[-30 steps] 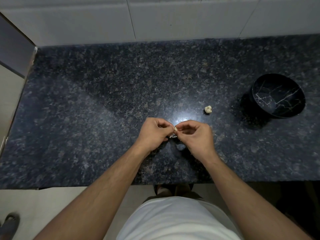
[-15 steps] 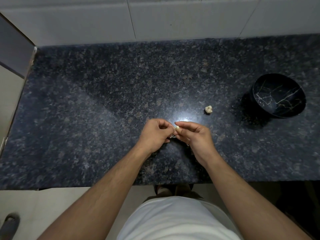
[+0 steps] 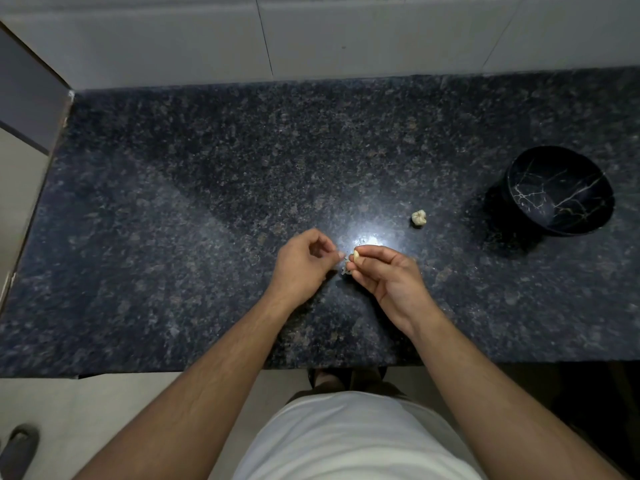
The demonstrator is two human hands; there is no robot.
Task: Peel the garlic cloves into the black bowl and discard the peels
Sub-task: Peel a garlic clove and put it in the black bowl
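**Hands part over the counter, clove stays with the right**

Since the earlier frames, the two hands have drawn apart: they were pressed together fingertip to fingertip, and now a small gap shows between them. The right hand pinches a garlic clove between thumb and forefinger, its other fingers loosely curled beneath. The clove looks pale cream and smooth, only its tip showing past the fingertips. A thin, greyish scrap of peel hangs just below it, too small to tell whether it touches the counter. The left hand sits just left of the clove, fingers curled inward with thumb and forefinger close together; whether they hold a bit of skin cannot be told.

A second garlic piece, white, lumpy and still in its skin, lies on the dark speckled counter, beyond and right of the clove. The black bowl, veined with pale lines, stands farther right again, well apart from the clove.
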